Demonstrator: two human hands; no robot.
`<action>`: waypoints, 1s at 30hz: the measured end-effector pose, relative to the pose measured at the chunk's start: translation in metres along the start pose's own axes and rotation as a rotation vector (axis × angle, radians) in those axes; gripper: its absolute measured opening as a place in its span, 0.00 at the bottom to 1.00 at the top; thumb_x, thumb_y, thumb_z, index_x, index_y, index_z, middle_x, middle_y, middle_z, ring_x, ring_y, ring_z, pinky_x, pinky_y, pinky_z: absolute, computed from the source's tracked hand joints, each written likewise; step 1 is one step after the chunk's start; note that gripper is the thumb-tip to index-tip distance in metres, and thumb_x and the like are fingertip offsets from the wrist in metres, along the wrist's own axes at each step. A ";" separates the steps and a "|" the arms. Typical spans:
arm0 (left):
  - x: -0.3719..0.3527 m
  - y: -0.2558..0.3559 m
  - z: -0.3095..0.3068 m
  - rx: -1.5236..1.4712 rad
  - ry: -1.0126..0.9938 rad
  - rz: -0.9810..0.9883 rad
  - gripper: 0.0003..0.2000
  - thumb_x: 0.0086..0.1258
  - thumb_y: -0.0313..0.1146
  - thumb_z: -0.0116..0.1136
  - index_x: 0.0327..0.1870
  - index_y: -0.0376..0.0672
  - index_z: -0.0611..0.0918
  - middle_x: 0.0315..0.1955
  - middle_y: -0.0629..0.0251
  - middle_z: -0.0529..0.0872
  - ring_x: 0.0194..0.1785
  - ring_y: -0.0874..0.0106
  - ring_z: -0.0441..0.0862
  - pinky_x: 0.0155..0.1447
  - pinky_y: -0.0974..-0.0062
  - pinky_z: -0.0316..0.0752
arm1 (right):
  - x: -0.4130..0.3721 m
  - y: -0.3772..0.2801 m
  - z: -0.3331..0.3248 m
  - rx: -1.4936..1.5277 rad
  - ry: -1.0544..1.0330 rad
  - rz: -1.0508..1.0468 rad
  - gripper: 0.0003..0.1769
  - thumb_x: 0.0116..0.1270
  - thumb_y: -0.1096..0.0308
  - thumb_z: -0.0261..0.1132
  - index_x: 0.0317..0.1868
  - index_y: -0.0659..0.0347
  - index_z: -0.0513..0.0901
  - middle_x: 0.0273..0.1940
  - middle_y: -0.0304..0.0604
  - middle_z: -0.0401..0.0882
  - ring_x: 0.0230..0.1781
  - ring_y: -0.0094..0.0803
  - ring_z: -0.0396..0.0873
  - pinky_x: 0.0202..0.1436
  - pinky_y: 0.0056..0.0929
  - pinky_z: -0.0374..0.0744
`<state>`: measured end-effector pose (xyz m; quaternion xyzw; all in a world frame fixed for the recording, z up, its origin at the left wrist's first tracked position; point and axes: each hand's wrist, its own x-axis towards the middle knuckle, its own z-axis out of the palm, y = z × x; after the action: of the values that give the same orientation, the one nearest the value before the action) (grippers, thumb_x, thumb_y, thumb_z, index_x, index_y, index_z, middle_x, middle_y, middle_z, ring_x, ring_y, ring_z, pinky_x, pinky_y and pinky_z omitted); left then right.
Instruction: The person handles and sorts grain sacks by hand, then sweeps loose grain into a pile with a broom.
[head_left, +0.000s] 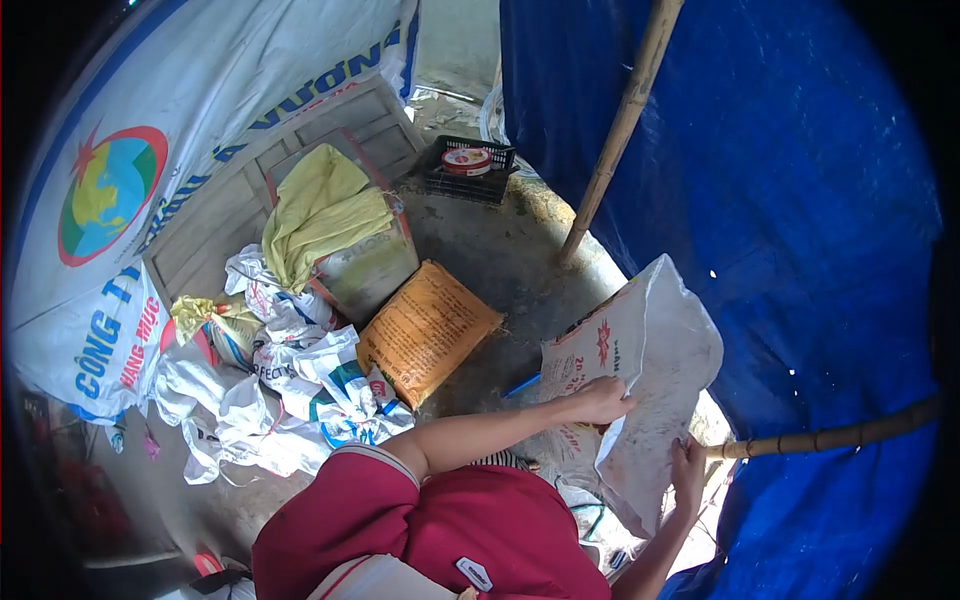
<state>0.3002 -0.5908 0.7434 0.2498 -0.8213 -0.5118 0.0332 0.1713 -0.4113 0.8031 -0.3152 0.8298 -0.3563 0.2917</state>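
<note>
A large white woven sack [655, 350] with red print hangs upright in front of me on the right, its mouth gaping open. My left hand [600, 402] reaches across and is closed on the near edge of that mouth. On the opposite side, my right hand [688, 465] pinches the sack's edge between thumb and fingers. The inside of the sack looks pale and smudged; its lower part is partly hidden by my left forearm.
An orange printed sack [425, 325] lies on the concrete floor. Crumpled white sacks [300, 385] are piled left of it. Behind stand a box with yellow cloth [320, 210] and a black crate [465, 180]. Bamboo poles [620, 130] and a blue tarp [800, 220] bound the right.
</note>
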 end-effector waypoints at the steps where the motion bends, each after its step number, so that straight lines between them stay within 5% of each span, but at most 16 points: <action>1: -0.001 -0.003 -0.003 -0.006 0.001 -0.001 0.19 0.57 0.44 0.47 0.25 0.33 0.80 0.21 0.46 0.80 0.30 0.54 0.80 0.37 0.63 0.74 | -0.004 -0.011 -0.001 0.095 0.036 0.057 0.11 0.60 0.73 0.51 0.37 0.69 0.78 0.22 0.28 0.70 0.23 0.14 0.62 0.26 0.17 0.61; 4: 0.003 -0.025 0.009 -0.240 -0.059 -0.149 0.20 0.58 0.44 0.46 0.21 0.34 0.79 0.11 0.53 0.77 0.18 0.61 0.79 0.28 0.66 0.75 | 0.017 0.046 0.012 0.110 -0.035 0.033 0.17 0.62 0.65 0.56 0.46 0.69 0.73 0.34 0.38 0.75 0.30 0.21 0.70 0.33 0.20 0.70; 5: 0.007 -0.049 0.025 -0.252 -0.054 -0.235 0.20 0.58 0.44 0.46 0.19 0.34 0.79 0.11 0.54 0.78 0.16 0.64 0.79 0.24 0.68 0.74 | 0.027 0.082 0.028 0.050 -0.055 0.067 0.15 0.61 0.65 0.55 0.43 0.68 0.75 0.31 0.41 0.76 0.29 0.23 0.71 0.32 0.23 0.70; 6: 0.011 -0.075 0.040 -0.258 -0.047 -0.320 0.20 0.58 0.44 0.46 0.17 0.34 0.78 0.11 0.55 0.78 0.15 0.66 0.78 0.21 0.69 0.74 | 0.037 0.121 0.047 -0.338 -0.120 0.129 0.13 0.60 0.66 0.53 0.39 0.68 0.75 0.27 0.48 0.76 0.29 0.27 0.74 0.31 0.27 0.71; 8: 0.010 -0.118 0.071 -0.020 -0.217 -0.397 0.21 0.59 0.44 0.46 0.16 0.34 0.77 0.10 0.56 0.77 0.13 0.68 0.77 0.16 0.71 0.72 | 0.026 0.159 0.093 -0.341 -0.033 0.063 0.13 0.59 0.65 0.52 0.37 0.68 0.74 0.27 0.56 0.75 0.30 0.38 0.77 0.34 0.34 0.72; 10: 0.002 -0.112 0.072 -0.072 -0.209 -0.393 0.22 0.60 0.45 0.46 0.16 0.33 0.77 0.10 0.56 0.77 0.13 0.68 0.77 0.16 0.71 0.72 | 0.024 0.173 0.106 -0.316 0.026 0.035 0.13 0.59 0.66 0.52 0.39 0.68 0.74 0.26 0.55 0.75 0.29 0.36 0.75 0.35 0.34 0.71; 14: 0.002 -0.053 0.045 -0.274 -0.166 -0.401 0.23 0.62 0.44 0.44 0.18 0.30 0.77 0.11 0.53 0.77 0.15 0.66 0.79 0.21 0.68 0.74 | 0.022 0.107 0.056 -0.263 0.050 -0.003 0.12 0.62 0.69 0.50 0.38 0.71 0.73 0.23 0.49 0.73 0.26 0.27 0.72 0.33 0.29 0.70; 16: 0.005 -0.039 0.042 -0.129 -0.026 -0.096 0.24 0.63 0.44 0.44 0.19 0.27 0.77 0.12 0.52 0.77 0.16 0.65 0.79 0.26 0.67 0.75 | 0.011 0.061 0.023 -0.161 0.072 -0.023 0.13 0.62 0.69 0.50 0.38 0.72 0.74 0.24 0.43 0.73 0.26 0.22 0.70 0.32 0.26 0.70; 18: -0.005 -0.012 0.026 -0.132 -0.008 0.001 0.23 0.64 0.43 0.44 0.21 0.26 0.77 0.13 0.51 0.78 0.17 0.64 0.80 0.29 0.66 0.74 | 0.003 0.036 0.005 0.023 0.105 -0.052 0.13 0.62 0.70 0.50 0.40 0.71 0.75 0.25 0.39 0.74 0.27 0.20 0.69 0.32 0.24 0.70; 21: -0.011 0.004 0.014 -0.349 -0.162 -0.098 0.20 0.65 0.40 0.45 0.22 0.29 0.78 0.15 0.55 0.79 0.17 0.66 0.79 0.24 0.70 0.74 | -0.002 0.032 -0.002 0.079 0.110 0.046 0.13 0.60 0.73 0.49 0.41 0.72 0.75 0.28 0.40 0.77 0.29 0.20 0.70 0.35 0.24 0.70; 23: 0.001 -0.029 0.034 -0.318 -0.148 -0.189 0.20 0.65 0.39 0.43 0.22 0.30 0.78 0.13 0.57 0.79 0.16 0.67 0.79 0.22 0.71 0.74 | 0.012 0.092 0.030 -0.050 0.227 -0.039 0.13 0.59 0.73 0.49 0.41 0.69 0.75 0.29 0.48 0.79 0.30 0.29 0.76 0.38 0.28 0.72; 27: 0.009 -0.100 0.073 -0.114 -0.195 -0.414 0.21 0.65 0.39 0.42 0.21 0.28 0.77 0.14 0.54 0.79 0.16 0.66 0.79 0.20 0.72 0.75 | 0.011 0.145 0.083 -0.215 -0.008 0.048 0.12 0.59 0.68 0.52 0.41 0.61 0.76 0.33 0.60 0.76 0.36 0.55 0.75 0.40 0.40 0.72; 29: 0.011 -0.098 0.077 -0.114 -0.176 -0.412 0.21 0.65 0.38 0.41 0.20 0.27 0.77 0.15 0.52 0.79 0.15 0.65 0.79 0.19 0.72 0.75 | 0.016 0.142 0.079 -0.178 0.065 0.038 0.12 0.59 0.68 0.51 0.41 0.62 0.76 0.33 0.60 0.76 0.37 0.55 0.75 0.39 0.40 0.72; 30: 0.006 -0.066 0.061 -0.197 -0.233 -0.438 0.17 0.65 0.35 0.42 0.29 0.26 0.76 0.17 0.52 0.79 0.17 0.66 0.79 0.19 0.74 0.74 | 0.017 0.132 0.069 -0.146 0.115 0.018 0.12 0.59 0.68 0.51 0.41 0.62 0.76 0.33 0.60 0.76 0.37 0.56 0.74 0.39 0.41 0.72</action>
<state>0.3008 -0.5667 0.6573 0.3565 -0.6923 -0.6095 -0.1487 0.1680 -0.3799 0.6562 -0.3070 0.8718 -0.3097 0.2231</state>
